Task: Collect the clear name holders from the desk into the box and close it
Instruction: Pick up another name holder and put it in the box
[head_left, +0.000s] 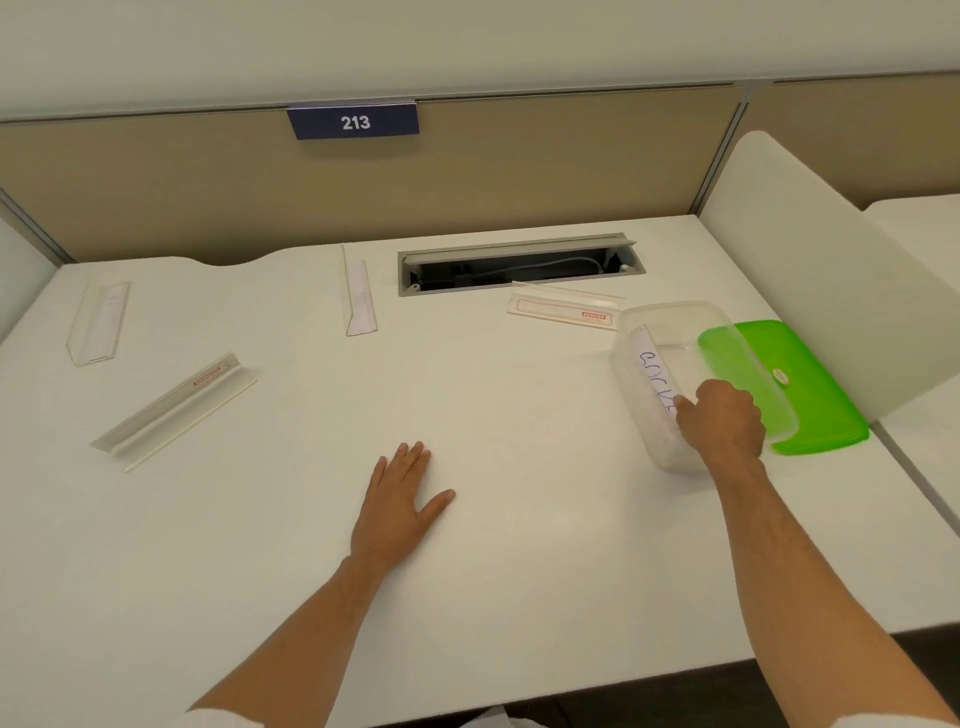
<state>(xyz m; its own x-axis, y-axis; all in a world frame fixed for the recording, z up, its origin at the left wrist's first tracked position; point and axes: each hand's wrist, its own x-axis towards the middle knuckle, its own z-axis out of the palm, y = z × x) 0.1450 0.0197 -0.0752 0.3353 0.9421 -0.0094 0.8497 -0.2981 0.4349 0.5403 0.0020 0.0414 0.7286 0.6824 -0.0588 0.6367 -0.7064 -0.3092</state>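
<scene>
At right of frame, on a white worktop (467, 395), a clear plastic box (670, 322), lidless, with the right hand (727, 421) reaching over its near rim, fingers curled round the end of a name holder (655, 376) with handwritten paper inside. Standing on edge along the box's left wall, that holder. Just behind the box, partly seen through its clear side, a green lid (810, 395) flat on the worktop. At lower centre, the left hand (400, 499), flat, fingers straight, palm down, holding nothing.

Best handled by lowering the holder lengthwise against the wall and letting go only once settled, to leave room for the rest.

Nothing else discernible in the box. Not yet collected: four holders. Touching the box's far left corner, one with a red label (563, 312); at upper centre, an upright one (359, 297); at upper left, another (98, 322); at middle left, a long one (171, 410). Lid to go on last.
</scene>
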